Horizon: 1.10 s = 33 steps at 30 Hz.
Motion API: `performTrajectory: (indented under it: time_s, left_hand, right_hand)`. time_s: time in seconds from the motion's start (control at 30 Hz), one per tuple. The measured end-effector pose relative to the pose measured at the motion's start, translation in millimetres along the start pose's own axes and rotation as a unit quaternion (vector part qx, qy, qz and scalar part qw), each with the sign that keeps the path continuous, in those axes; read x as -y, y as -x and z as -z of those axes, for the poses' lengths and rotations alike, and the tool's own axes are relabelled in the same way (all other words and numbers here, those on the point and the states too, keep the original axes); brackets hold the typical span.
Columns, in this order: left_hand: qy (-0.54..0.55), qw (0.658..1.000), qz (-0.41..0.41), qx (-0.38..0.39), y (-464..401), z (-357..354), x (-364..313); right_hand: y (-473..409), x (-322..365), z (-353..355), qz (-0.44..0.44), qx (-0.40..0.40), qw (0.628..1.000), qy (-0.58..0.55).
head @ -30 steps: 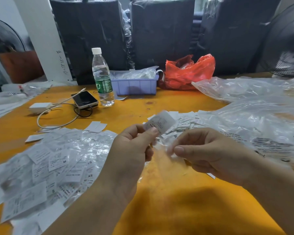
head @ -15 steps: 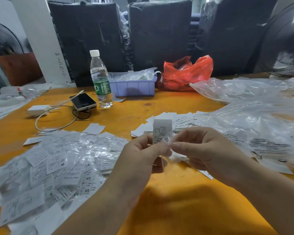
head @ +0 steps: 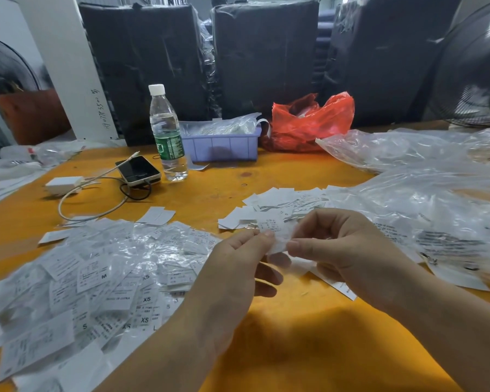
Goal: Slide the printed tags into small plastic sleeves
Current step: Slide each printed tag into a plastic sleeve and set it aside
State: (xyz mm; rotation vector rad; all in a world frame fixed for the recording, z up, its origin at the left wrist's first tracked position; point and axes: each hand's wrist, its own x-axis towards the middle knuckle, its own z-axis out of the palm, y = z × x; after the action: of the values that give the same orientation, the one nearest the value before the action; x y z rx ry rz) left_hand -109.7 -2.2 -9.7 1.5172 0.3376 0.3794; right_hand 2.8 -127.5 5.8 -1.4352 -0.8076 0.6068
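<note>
Both hands raised over the counter [head: 266,176], thumbs facing. Left hand [head: 238,267] pinches the printed tag [head: 272,225]; right hand [head: 340,250] pinches the clear sleeve [head: 280,250] below it. Versus 0.5 s ago: tag sits lower, tilted, less exposed.

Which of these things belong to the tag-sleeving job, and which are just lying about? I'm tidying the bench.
Job:
printed tag, in both hands' grip: left hand, right hand
plastic sleeve
pile of sleeved tags
loose tags

Lying about:
water bottle
phone
white charger
red bag
blue tray
</note>
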Motion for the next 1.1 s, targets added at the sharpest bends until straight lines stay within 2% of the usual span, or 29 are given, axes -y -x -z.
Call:
performTrajectory:
  time_s: [0.2, 0.4, 0.47, 0.57, 0.7, 0.83, 0.97, 1.1]
  left_hand:
    - [-0.023, 0.999, -0.022, 0.006, 0, 1, 1]
    - [-0.086, 0.991, -0.096, -0.030, 1, 2, 7]
    - [-0.102, 0.989, -0.099, -0.034, 0, 2, 6]
    - [-0.111, 0.989, -0.097, -0.022, 0, 2, 5]
    - [-0.127, 0.988, -0.085, 0.004, 0, 3, 3]
    - [-0.105, 0.989, -0.097, -0.037, 0, 6, 0]
    - [-0.155, 0.972, -0.142, -0.101, 2, 5, -3]
    - [-0.181, 0.962, -0.170, -0.113, 6, 1, -4]
  right_hand:
    - [0, -1, 1, 0.012, -0.027, 0.999, 0.020]
    - [0, -1, -2, 0.005, -0.023, 1.000, -0.001]
    - [-1, 0, 0, -0.025, -0.008, 0.999, -0.019]
    - [-1, 2, 4, -0.073, 0.055, 0.994, -0.062]
    - [1, 4, 5, -0.063, 0.072, 0.995, -0.033]
    - [1, 8, 4, -0.060, 0.042, 0.997, -0.013]
    - [1, 6, 1, -0.056, 0.029, 0.998, 0.003]
    - [2, 5, -1, -0.048, 0.020, 0.999, 0.009]
